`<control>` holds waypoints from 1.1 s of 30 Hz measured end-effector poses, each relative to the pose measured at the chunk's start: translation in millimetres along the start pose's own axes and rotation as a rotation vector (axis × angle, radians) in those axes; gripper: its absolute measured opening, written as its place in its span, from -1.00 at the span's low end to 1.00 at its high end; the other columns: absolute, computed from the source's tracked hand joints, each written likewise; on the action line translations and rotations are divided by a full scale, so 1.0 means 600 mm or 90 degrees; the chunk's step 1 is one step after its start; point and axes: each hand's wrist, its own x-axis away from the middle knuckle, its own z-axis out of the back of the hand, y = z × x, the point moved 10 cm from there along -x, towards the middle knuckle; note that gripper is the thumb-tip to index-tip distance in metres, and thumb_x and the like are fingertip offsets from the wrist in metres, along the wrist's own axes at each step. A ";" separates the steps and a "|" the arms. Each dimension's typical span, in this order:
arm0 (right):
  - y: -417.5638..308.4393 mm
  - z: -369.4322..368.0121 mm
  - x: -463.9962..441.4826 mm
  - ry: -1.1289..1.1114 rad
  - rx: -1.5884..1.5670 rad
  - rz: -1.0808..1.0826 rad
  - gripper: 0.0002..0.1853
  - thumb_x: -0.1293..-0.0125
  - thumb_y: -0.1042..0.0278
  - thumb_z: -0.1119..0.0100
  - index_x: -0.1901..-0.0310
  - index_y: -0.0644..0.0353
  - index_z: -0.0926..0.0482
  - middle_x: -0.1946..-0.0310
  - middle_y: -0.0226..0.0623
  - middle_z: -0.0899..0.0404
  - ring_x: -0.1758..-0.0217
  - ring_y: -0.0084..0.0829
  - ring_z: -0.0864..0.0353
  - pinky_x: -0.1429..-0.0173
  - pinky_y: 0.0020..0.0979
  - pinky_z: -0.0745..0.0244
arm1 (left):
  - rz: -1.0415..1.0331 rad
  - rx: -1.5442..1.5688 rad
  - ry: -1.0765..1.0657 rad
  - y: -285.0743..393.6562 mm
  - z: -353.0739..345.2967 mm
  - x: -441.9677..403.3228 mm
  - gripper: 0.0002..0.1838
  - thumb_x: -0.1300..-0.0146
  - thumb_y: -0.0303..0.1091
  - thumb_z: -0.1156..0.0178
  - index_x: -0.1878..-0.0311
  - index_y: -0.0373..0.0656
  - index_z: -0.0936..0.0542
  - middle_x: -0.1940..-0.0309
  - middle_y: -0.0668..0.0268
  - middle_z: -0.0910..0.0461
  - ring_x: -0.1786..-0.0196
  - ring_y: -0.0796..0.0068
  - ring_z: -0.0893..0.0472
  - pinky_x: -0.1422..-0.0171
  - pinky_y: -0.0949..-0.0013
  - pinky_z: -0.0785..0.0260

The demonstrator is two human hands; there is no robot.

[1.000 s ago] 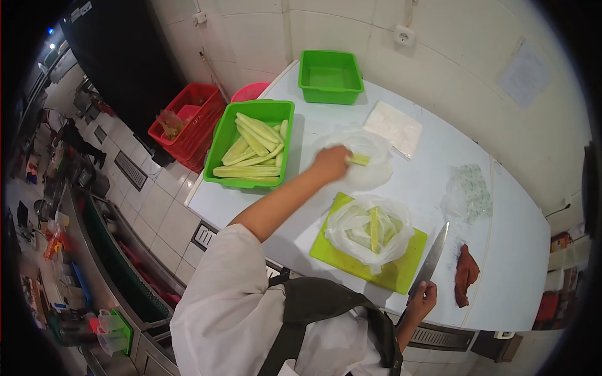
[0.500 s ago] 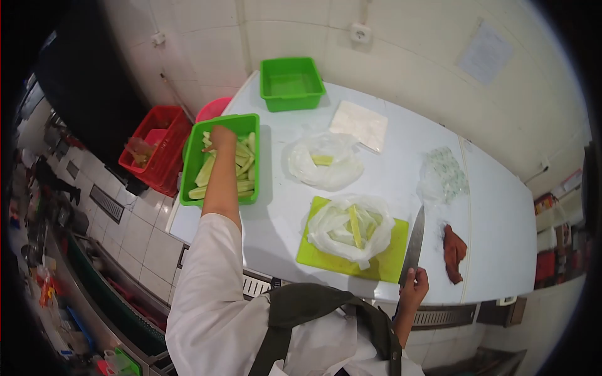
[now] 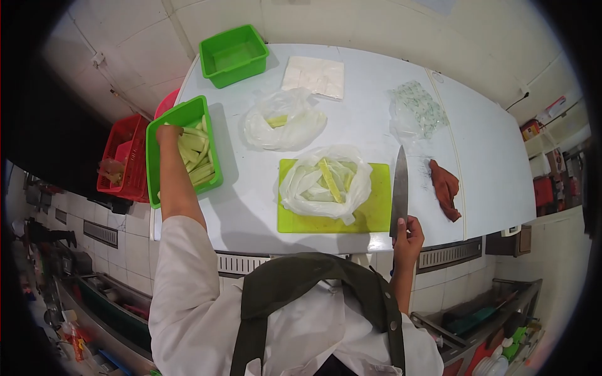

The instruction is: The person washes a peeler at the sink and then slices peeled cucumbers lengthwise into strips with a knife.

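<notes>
My left hand (image 3: 168, 133) reaches down into a green plastic bin (image 3: 218, 172) of long, pale green cucumber pieces (image 3: 202, 166). Its fingers are hidden behind the wrist and among the pieces. At the table's front edge, my right hand (image 3: 409, 235) is closed on a large kitchen knife (image 3: 400, 191), blade pointing away from me. Left of the knife, a yellow-green cutting board (image 3: 376, 216) carries an open white plastic bag (image 3: 357, 202). Inside this bag lies a yellow-green strip (image 3: 330, 180).
A second plastic bag (image 3: 257, 135) with a pale green piece sits farther back. Beyond are another green bin (image 3: 233, 57) and a folded white stack (image 3: 316, 76). To the right lie a crumpled patterned bag (image 3: 419, 109) and a brown cloth (image 3: 444, 191). Red crates (image 3: 122, 156) stand left of the table.
The view has tilted and shifted, so the table's things appear higher and farther left. My left hand stays in the bin, seemingly nearer its left side. The knife remains in my right hand.
</notes>
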 end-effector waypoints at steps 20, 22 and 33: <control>-0.044 -0.085 0.028 -0.247 -0.024 -0.063 -0.89 -0.23 0.41 -0.10 0.33 0.28 -0.50 0.54 -0.49 -0.43 0.62 -0.74 -0.32 0.57 -0.65 -0.23 | -0.066 1.098 -0.847 0.352 -0.214 0.700 -0.59 -0.40 0.02 0.25 0.10 -0.15 -0.37 0.37 0.32 -0.36 0.28 0.46 -0.40 0.23 0.35 -0.34; -0.063 -0.086 0.028 -0.252 0.005 0.011 -0.88 -0.20 0.44 -0.11 0.31 0.31 -0.52 0.50 -0.43 -0.50 0.55 -0.69 -0.38 0.50 -0.64 -0.28 | -0.111 1.066 -0.813 0.350 -0.211 0.713 -0.59 -0.40 0.01 0.24 0.07 -0.16 -0.38 0.34 0.33 -0.37 0.25 0.48 -0.40 0.21 0.35 -0.34; -0.128 -0.102 0.020 -0.258 0.247 0.227 -0.71 -0.16 0.44 -0.16 0.05 0.03 -0.60 0.67 -0.25 -0.38 0.65 -0.41 -0.32 0.48 -0.44 -0.25 | -0.260 0.937 -0.655 0.322 -0.169 0.694 -0.59 -0.39 -0.04 0.17 0.06 -0.23 -0.41 0.33 0.29 -0.48 0.34 0.52 -0.47 0.22 0.40 -0.38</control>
